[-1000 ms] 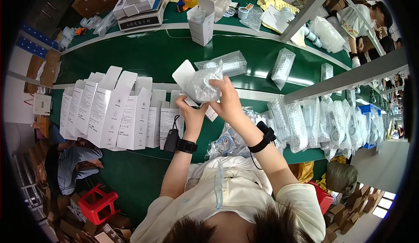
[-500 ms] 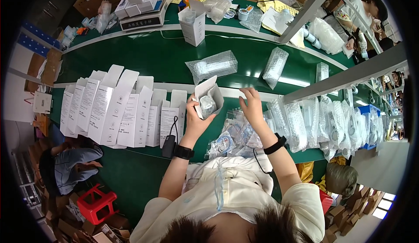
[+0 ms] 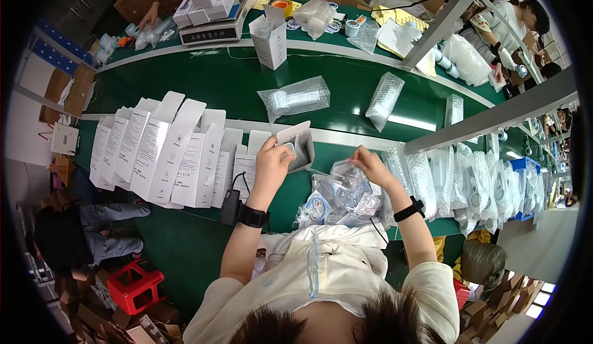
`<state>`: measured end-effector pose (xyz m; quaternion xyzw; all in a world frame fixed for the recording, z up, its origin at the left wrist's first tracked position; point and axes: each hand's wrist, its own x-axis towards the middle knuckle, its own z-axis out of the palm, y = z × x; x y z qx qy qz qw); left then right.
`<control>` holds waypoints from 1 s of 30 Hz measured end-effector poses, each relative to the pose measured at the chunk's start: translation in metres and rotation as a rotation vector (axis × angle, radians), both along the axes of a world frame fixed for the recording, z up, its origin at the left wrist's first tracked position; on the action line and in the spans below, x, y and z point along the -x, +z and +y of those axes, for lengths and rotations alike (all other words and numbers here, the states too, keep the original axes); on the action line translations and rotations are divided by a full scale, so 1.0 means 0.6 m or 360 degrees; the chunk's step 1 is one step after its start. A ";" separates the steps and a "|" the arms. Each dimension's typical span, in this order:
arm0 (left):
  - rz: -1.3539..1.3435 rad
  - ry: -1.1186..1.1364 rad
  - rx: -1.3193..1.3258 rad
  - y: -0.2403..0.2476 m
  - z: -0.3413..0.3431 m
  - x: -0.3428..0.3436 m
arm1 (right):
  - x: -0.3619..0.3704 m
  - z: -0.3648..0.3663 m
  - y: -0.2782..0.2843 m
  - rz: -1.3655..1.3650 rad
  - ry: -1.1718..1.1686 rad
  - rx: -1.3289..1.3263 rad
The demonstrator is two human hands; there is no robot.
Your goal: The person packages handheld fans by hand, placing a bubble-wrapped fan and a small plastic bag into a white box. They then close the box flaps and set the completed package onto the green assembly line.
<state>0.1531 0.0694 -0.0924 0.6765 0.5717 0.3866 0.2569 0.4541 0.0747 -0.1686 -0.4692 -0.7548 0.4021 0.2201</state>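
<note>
Left grip (image 3: 272,163) clasps the white box (image 3: 306,141); right grip (image 3: 372,165), newly closed, apparently pinches a clear packet (image 3: 344,169) right of the box, occupying both.

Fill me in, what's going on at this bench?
A person's left hand holds an open box with a clear-wrapped item inside. The right hand is at a clear bag on the heap of bags; whether it grips is hard to tell. White boxes stand in a row on the left; wrapped packs line the right.
</note>
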 end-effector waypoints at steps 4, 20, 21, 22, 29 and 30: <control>-0.0184 0.0036 0.0090 0.004 0.018 0.006 | 0.057 0.010 0.090 0.0941 -0.0890 0.0134; -0.0388 0.0059 0.0299 0.003 0.037 0.017 | 0.306 0.031 0.184 0.0302 -0.0217 -0.0979; -0.0458 0.0072 0.0317 0.002 0.036 0.016 | 0.295 0.025 0.195 0.0067 -0.0061 -0.0982; -0.0531 0.0077 0.0331 0.003 0.034 0.013 | 0.279 0.022 0.203 -0.0173 0.0089 -0.0986; -0.0381 0.0040 0.0303 -0.001 0.038 0.015 | 0.209 0.044 0.174 -0.0343 0.0496 -0.1356; -0.0390 0.0055 0.0292 0.001 0.037 0.015 | 0.211 0.047 0.165 -0.0392 0.0508 -0.1397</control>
